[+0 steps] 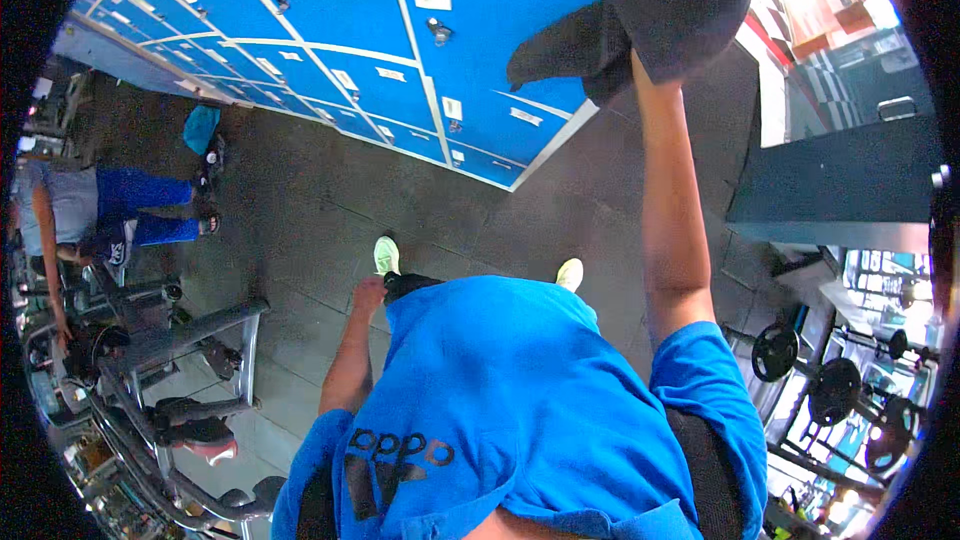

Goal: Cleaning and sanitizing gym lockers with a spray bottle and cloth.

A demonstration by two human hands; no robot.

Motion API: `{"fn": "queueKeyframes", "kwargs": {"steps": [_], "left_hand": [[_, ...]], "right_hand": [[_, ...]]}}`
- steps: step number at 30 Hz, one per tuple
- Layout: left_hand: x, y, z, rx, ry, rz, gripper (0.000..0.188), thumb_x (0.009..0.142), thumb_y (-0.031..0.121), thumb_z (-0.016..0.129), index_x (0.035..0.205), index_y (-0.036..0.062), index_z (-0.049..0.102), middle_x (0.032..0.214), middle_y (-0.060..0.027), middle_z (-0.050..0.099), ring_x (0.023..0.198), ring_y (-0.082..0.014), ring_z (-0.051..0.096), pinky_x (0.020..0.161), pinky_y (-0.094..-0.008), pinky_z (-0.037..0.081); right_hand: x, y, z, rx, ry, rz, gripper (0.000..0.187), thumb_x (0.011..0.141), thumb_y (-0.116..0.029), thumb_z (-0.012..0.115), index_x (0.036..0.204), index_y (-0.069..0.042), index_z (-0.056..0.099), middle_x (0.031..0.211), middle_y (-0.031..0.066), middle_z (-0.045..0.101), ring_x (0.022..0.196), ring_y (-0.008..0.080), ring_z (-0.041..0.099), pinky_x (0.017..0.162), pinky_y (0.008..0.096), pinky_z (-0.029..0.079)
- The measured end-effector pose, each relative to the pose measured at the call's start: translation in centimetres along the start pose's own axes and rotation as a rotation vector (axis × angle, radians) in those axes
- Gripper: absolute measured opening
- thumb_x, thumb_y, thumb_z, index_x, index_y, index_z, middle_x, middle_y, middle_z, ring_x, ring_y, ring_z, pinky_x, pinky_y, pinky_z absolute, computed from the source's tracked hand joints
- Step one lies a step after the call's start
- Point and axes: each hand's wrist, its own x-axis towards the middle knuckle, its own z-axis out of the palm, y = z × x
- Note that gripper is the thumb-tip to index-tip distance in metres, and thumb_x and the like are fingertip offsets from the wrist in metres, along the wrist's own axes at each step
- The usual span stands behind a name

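My right arm reaches up and forward to the blue lockers (365, 90). A dark grey cloth (690, 25) hangs over my right hand and hides its fingers; the hand seems to hold it up. One end of the cloth spreads leftward across the front of a locker door near a small metal lock (439, 32). My left hand (369, 292) hangs low by my left hip, next to dark fabric (408, 285) at the hem of my blue shirt. Its fingers are too small and hidden to read.
At the left, a person (70, 205) in a grey top and blue trousers is beside gym machines (195, 350). Weight plates (775, 352) on a rack stand at the right. A dark counter (830, 185) is beyond the lockers' right end. Dark tiles cover the floor (480, 225).
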Motion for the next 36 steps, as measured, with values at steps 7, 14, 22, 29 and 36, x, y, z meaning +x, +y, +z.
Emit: {"fn": "queueKeyframes", "kwargs": {"steps": [7,14,22,29,36], "left_hand": [[13.4,12.8,-16.5,-1.065,0.155,-0.329,0.028,0.097,0.023,0.059,0.116,0.0026,0.063,0.101,-0.0152,0.071,0.091,-0.0355,0.068,0.08,-0.0408,0.053],[21.8,20.1,-35.1,-0.706,0.625,0.138,0.045,0.096,0.021,0.063,0.135,0.0017,0.05,0.135,-0.022,0.053,0.125,-0.0398,0.051,0.104,-0.0446,0.041],[31.4,22.0,-43.1,-0.838,0.961,0.192,0.072,0.09,0.019,0.068,0.147,-0.0067,0.031,0.139,-0.0285,0.046,0.13,-0.041,0.046,0.11,-0.0461,0.037],[32.2,25.7,-43.2,-0.704,1.062,0.083,0.086,0.079,0.015,0.075,0.148,-0.0056,0.027,0.133,-0.0263,0.046,0.122,-0.0403,0.047,0.105,-0.0463,0.039],[33.6,24.2,-44.3,-1.036,0.996,0.071,0.075,0.076,0.014,0.075,0.139,-0.0037,0.038,0.132,-0.0267,0.046,0.122,-0.042,0.048,0.107,-0.0478,0.038]], "right_hand": [[-13.6,5.7,-6.2,-0.377,-0.219,-0.042,0.047,0.079,-0.014,0.079,0.12,-0.002,0.059,0.106,0.0076,0.065,0.097,0.0219,0.061,0.089,0.0394,0.051],[-18.9,2.2,-10.6,0.139,-0.221,0.458,0.025,0.078,-0.013,0.08,0.091,-0.005,0.059,0.083,0.0055,0.065,0.073,0.0209,0.059,0.071,0.0357,0.053],[-19.8,-2.4,-14.2,-0.414,-1.263,0.773,0.024,0.071,-0.005,0.071,0.094,-0.002,0.065,0.088,0.0129,0.065,0.08,0.0255,0.061,0.073,0.0385,0.05],[-18.3,-2.3,-13.3,-0.45,-1.431,0.615,0.05,0.071,-0.009,0.085,0.117,-0.002,0.067,0.096,0.0047,0.072,0.085,0.011,0.064,0.077,0.0313,0.055],[-18.5,-4.1,-11.0,-0.179,-1.444,0.348,0.037,0.068,-0.014,0.089,0.097,-0.001,0.072,0.087,0.0021,0.072,0.075,0.0092,0.064,0.065,0.0291,0.055]]}}
